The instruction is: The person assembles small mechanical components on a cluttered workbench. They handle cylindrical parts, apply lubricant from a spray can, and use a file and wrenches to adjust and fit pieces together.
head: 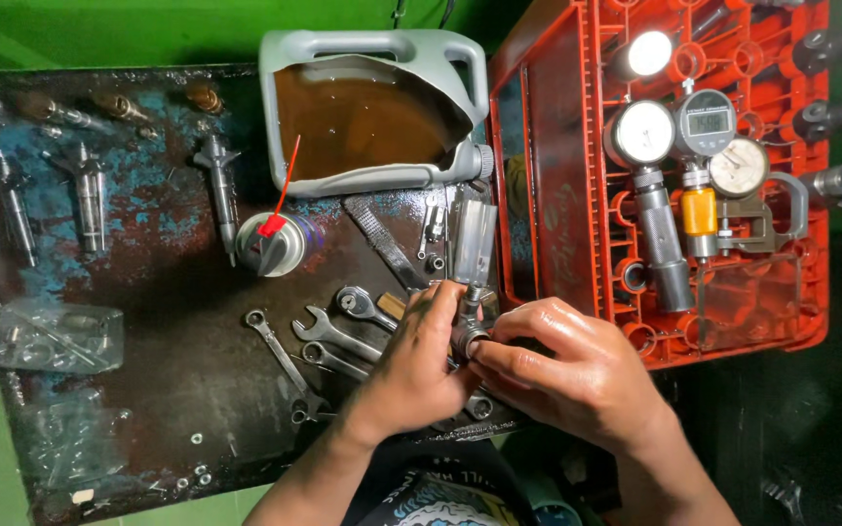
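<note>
Both hands, left hand (419, 362) and right hand (565, 375), clamped on a metal injector (470, 255) at the oily workbench's (148, 331) near right edge, beside a red crate (577, 195), green wall (99, 29) behind.

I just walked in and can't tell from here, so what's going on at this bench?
A person is working at a dark, oily metal workbench. Both hands meet over a small metal part: the left hand grips it from the side while the right hand pinches its end with the fingertips. Beside them lie several wrenches, a spray can, and a cut-open grey jug of brown fluid. A red crate on the right holds dial gauges.
</note>
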